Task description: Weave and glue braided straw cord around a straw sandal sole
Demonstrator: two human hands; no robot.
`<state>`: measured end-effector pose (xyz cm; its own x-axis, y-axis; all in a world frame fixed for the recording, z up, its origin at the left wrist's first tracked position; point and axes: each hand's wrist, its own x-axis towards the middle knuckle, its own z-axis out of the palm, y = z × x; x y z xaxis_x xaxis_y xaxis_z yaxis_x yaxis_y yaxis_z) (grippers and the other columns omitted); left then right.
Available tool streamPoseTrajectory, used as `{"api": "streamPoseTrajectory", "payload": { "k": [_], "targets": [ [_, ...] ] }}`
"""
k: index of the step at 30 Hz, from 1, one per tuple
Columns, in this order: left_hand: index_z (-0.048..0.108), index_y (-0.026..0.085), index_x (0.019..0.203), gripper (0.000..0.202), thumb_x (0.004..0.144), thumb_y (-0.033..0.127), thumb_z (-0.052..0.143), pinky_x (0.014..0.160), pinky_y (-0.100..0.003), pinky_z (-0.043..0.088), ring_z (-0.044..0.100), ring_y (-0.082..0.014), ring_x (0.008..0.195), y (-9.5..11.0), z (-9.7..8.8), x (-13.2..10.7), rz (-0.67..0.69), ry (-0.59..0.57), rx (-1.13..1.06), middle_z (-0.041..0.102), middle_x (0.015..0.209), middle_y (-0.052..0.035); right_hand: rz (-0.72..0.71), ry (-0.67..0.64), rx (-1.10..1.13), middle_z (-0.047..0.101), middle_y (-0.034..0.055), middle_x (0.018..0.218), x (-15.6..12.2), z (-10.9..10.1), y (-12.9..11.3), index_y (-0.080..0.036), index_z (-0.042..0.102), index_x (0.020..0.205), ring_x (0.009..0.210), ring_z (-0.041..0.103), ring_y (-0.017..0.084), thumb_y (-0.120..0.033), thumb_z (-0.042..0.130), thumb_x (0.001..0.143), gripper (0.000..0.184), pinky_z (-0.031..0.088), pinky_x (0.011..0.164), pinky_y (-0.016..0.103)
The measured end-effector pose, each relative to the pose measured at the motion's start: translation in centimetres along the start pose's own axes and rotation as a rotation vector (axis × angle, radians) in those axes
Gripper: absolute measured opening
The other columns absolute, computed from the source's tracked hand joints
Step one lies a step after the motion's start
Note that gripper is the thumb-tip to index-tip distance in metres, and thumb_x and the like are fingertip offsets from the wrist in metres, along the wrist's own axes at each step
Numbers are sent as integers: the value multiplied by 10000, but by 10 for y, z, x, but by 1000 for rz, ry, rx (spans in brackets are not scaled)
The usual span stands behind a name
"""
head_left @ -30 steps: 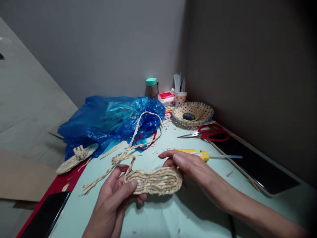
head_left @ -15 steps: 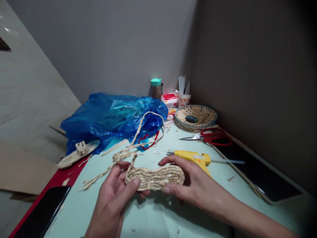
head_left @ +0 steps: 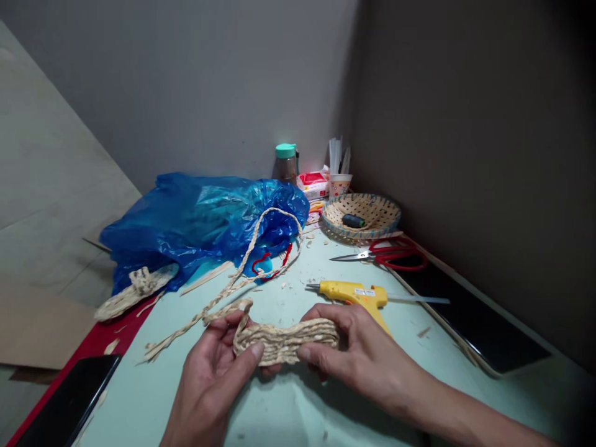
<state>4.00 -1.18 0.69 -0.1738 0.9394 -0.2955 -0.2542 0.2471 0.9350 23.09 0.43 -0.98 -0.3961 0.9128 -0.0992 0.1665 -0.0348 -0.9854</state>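
Observation:
A sole-shaped piece of coiled, braided straw cord (head_left: 284, 341) is held just over the table between both hands. My left hand (head_left: 216, 366) grips its left end, thumb on the near face and fingers behind. The right end is pinched by my right hand (head_left: 349, 347), its thumb in front and index finger along the top edge. From the left end a loose straw braid (head_left: 251, 248) runs out across the table, loops up onto the blue bag and ends in frayed strands. Most fingertips behind the piece are hidden.
A yellow glue gun (head_left: 354, 293) and red-handled scissors (head_left: 395, 254) lie beyond my right hand. Behind them sits a woven basket (head_left: 382, 217) with a dark thread spool (head_left: 352, 220). A blue plastic bag (head_left: 186, 217), a straw slipper (head_left: 135, 292) and a phone (head_left: 69, 397) are leftward.
My right hand has closed further around the right end of the straw piece, its index finger now resting on the top edge. The whole view has shifted slightly.

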Motion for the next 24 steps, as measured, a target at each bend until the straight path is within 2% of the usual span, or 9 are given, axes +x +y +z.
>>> {"api": "streamPoseTrajectory", "payload": {
  "k": [1,3,5,7,9,12,15,20,24],
  "targets": [
    [590,199,1074,572,603,293,901,630,-292,582,734,-283,880,1,0,1,-7,-18,-11,747,1013,-75,4,-20,-20,649,-21,717,-1,-1,0,-201,663,936,637,559,151,-313,674,874,129,399,563,233],
    [604,195,1058,512,634,274,880,625,-284,573,738,-245,785,4,-2,3,-25,-69,-38,755,941,-54,22,-66,-35,708,4,914,-2,-4,-2,-257,619,1230,744,633,182,-415,711,875,400,472,634,254],
    [628,181,1026,432,665,260,853,612,-268,567,720,-203,717,6,-5,7,-23,-110,-45,756,897,-47,30,-80,23,656,56,1244,-3,-9,-7,-331,402,1489,848,670,199,-537,667,900,679,528,731,304],
    [637,166,995,354,703,250,818,599,-254,562,694,-170,670,7,-9,12,-7,-105,-27,752,866,-47,1,26,143,550,98,1413,-2,-15,-12,-338,330,1527,879,676,202,-595,570,945,680,550,745,327],
    [624,170,986,295,742,226,780,593,-239,551,683,-147,619,8,-15,16,-19,-68,-28,740,814,-27,-66,234,296,587,117,1355,0,-22,-16,-275,480,1407,862,659,199,-569,586,941,562,550,665,292],
    [605,181,941,240,750,160,749,579,-222,533,692,-137,582,12,-21,19,-38,-4,-100,726,776,-3,-182,435,419,659,70,971,3,-32,-21,-191,641,1025,714,564,149,-475,673,890,316,467,525,207],
    [595,183,940,254,742,139,748,578,-227,530,705,-149,590,20,-26,15,-8,19,-145,720,752,2,-255,443,384,501,-7,705,4,-36,-25,-190,565,780,590,417,116,-422,663,887,273,391,488,195],
    [573,204,1053,360,761,221,783,622,-244,543,723,-170,635,30,-32,1,92,-2,-106,722,792,6,-312,456,221,276,-58,618,6,-39,-22,-229,362,661,534,244,125,-515,550,955,451,294,463,233],
    [611,187,1051,375,751,305,804,640,-242,549,697,-152,653,32,-35,-7,154,-71,-45,727,858,-11,-262,419,-9,320,-50,610,0,-45,-16,-228,374,645,533,287,133,-610,511,950,508,287,475,247]
  ]
}}
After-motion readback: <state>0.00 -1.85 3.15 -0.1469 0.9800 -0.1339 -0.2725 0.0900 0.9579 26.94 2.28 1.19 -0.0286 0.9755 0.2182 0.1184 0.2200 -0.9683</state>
